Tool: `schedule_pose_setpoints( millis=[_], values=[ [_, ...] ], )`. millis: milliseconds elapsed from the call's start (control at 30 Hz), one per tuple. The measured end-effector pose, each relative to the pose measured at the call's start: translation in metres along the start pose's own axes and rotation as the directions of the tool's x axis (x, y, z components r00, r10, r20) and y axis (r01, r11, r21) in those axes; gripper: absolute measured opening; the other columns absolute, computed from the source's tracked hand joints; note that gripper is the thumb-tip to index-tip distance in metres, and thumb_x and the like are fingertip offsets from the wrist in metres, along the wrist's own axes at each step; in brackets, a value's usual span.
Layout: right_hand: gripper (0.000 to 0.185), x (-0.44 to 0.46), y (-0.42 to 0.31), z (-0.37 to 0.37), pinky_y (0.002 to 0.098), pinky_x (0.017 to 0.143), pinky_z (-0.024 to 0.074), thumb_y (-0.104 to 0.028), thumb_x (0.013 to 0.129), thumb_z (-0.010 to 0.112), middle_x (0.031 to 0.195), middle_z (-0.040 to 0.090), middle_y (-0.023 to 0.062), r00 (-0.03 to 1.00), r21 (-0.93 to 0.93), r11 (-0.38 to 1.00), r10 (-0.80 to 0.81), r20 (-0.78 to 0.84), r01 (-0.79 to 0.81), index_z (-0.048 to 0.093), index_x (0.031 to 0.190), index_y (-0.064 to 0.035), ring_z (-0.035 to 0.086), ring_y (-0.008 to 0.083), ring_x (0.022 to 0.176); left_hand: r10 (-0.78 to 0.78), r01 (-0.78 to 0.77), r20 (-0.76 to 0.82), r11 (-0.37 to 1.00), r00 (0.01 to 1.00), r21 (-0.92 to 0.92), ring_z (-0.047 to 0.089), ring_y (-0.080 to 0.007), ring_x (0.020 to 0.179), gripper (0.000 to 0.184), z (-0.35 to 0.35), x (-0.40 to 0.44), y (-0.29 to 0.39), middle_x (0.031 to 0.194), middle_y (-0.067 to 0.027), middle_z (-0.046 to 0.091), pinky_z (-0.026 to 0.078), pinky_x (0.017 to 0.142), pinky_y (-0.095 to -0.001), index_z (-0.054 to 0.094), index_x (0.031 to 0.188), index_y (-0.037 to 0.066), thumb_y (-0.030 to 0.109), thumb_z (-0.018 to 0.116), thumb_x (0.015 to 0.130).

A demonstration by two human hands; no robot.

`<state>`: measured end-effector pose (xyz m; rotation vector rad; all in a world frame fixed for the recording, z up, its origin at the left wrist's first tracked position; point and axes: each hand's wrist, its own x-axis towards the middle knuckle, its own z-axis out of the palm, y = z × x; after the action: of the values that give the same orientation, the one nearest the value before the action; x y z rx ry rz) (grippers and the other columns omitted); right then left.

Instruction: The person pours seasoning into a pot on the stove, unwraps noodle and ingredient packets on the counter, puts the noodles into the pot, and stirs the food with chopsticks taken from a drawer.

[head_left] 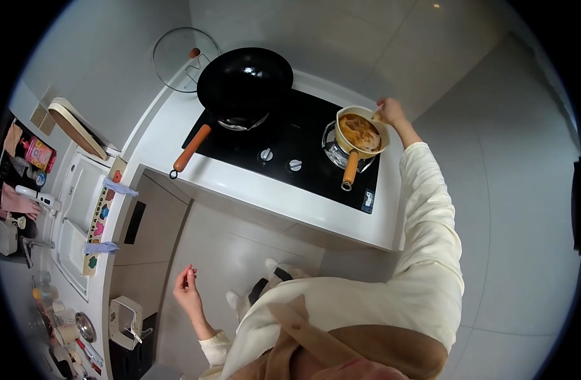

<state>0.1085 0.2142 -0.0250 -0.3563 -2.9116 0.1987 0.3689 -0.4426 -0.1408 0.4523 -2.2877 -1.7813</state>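
My right hand [390, 112] is at the far right rim of a small cream saucepan [384, 140], fingers closed on a small pale thing I cannot make out. Brown broth with pale noodle-like strands [359, 132] fills the saucepan. It sits on the right burner [331, 152], its wooden handle [350, 171] pointing toward me. Low on the left, my left hand [188, 292] hangs over the floor, away from the counter. Its fingers are curled together and I see nothing in them.
A black wok [246, 82] with a wooden handle [192, 149] sits on the left burner. Behind it a glass lid [176, 60] leans on the wall. Two knobs [295, 165] face me. Leftward are a white sink [81, 190], a faucet [34, 244] and a wall-hung bin [124, 320].
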Motion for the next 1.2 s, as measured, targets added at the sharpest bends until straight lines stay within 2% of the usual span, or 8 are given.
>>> schedule_pose_setpoints(
  millis=[567, 700, 800, 867, 1000, 1033, 1100, 1200],
  values=[
    [0.019, -0.018, 0.007, 0.003, 0.0359, 0.059, 0.0456, -0.006, 0.06, 0.069, 0.066, 0.058, 0.015, 0.985, 0.038, 0.994, -0.1, -0.138, 0.107, 0.057, 0.074, -0.0032, 0.058, 0.0293, 0.062, 0.002, -0.001, -0.036, 1.0, 0.999, 0.017, 0.059, -0.0095, 0.075, 0.02, -0.004, 0.002, 0.006, 0.085, -0.0066, 0.066, 0.043, 0.063, -0.0207, 0.064, 0.101, 0.001, 0.014, 0.056, 0.088],
    [0.024, -0.026, -0.009, -0.011, 0.0364, 0.061, 0.0462, -0.009, 0.059, 0.071, 0.069, 0.061, 0.0163, 0.986, 0.033, 0.999, 0.018, -0.165, -0.013, 0.063, 0.081, -0.004, 0.06, 0.0312, 0.066, -0.01, 0.012, -0.059, 0.999, 0.998, 0.034, 0.059, -0.0089, 0.074, 0.019, -0.01, 0.0, 0.003, 0.084, -0.0063, 0.066, 0.042, 0.062, -0.0206, 0.065, 0.1, 0.002, 0.014, 0.057, 0.088],
    [0.03, -0.028, 0.001, -0.002, 0.0355, 0.064, 0.0477, -0.01, 0.059, 0.072, 0.072, 0.063, 0.0159, 0.989, 0.02, 0.998, -0.053, -0.138, 0.057, 0.064, 0.088, -0.0049, 0.062, 0.0296, 0.069, -0.029, 0.032, -0.077, 0.999, 0.997, 0.043, 0.058, -0.0082, 0.072, 0.019, -0.017, -0.006, 0.004, 0.083, -0.0056, 0.066, 0.041, 0.061, -0.0206, 0.065, 0.1, 0.003, 0.015, 0.058, 0.087],
    [0.035, -0.022, 0.01, 0.002, 0.0345, 0.068, 0.0491, -0.011, 0.06, 0.072, 0.078, 0.064, 0.016, 0.946, 0.09, 0.995, -0.015, -0.325, 0.046, 0.065, 0.093, -0.0066, 0.063, 0.0273, 0.073, -0.039, 0.042, -0.097, 0.999, 0.995, 0.034, 0.057, -0.0079, 0.071, 0.019, -0.021, -0.01, 0.002, 0.083, -0.0051, 0.066, 0.041, 0.061, -0.0207, 0.065, 0.1, 0.003, 0.016, 0.058, 0.087],
    [0.035, -0.033, 0.007, -0.018, 0.0341, 0.075, 0.051, -0.005, 0.067, 0.07, 0.091, 0.066, 0.0129, 0.957, 0.251, 0.938, 0.27, -0.107, -0.237, 0.063, 0.101, -0.0063, 0.064, 0.0246, 0.083, -0.054, 0.057, -0.139, 0.998, 0.989, 0.013, 0.057, -0.008, 0.07, 0.019, -0.035, -0.016, 0.003, 0.081, -0.0048, 0.067, 0.042, 0.06, -0.0211, 0.066, 0.098, 0.003, 0.016, 0.059, 0.086],
    [0.038, -0.03, 0.01, -0.018, 0.0336, 0.077, 0.0509, -0.005, 0.07, 0.069, 0.096, 0.064, 0.0126, 0.933, 0.581, 0.773, 0.355, -0.062, -0.255, 0.059, 0.107, -0.005, 0.063, 0.0244, 0.087, -0.064, 0.066, -0.149, 0.998, 0.987, 0.011, 0.057, -0.0081, 0.07, 0.019, -0.039, -0.019, 0.003, 0.081, -0.0049, 0.067, 0.042, 0.06, -0.0213, 0.066, 0.098, 0.003, 0.016, 0.059, 0.086],
    [0.043, -0.03, 0.004, -0.019, 0.0327, 0.081, 0.0506, -0.006, 0.077, 0.066, 0.107, 0.06, 0.012, 0.888, 0.965, 0.157, 0.444, 0.122, -0.211, 0.05, 0.117, -0.0023, 0.061, 0.024, 0.094, -0.057, 0.056, -0.162, 0.998, 0.985, -0.011, 0.057, -0.0081, 0.07, 0.018, -0.048, -0.023, 0.001, 0.081, -0.0048, 0.067, 0.042, 0.06, -0.0213, 0.066, 0.098, 0.003, 0.016, 0.059, 0.086],
    [0.045, -0.036, -0.035, -0.025, 0.0333, 0.089, 0.0477, -0.005, 0.085, 0.058, 0.118, 0.052, 0.0127, 0.992, 0.97, -0.217, 0.036, 0.122, -0.111, 0.038, 0.125, 0.0006, 0.055, 0.023, 0.105, -0.045, 0.035, -0.17, 0.998, 0.984, -0.061, 0.058, -0.0086, 0.071, 0.018, -0.062, -0.025, -0.007, 0.081, -0.0047, 0.067, 0.042, 0.061, -0.0212, 0.066, 0.097, 0.003, 0.015, 0.059, 0.086]
  ],
)
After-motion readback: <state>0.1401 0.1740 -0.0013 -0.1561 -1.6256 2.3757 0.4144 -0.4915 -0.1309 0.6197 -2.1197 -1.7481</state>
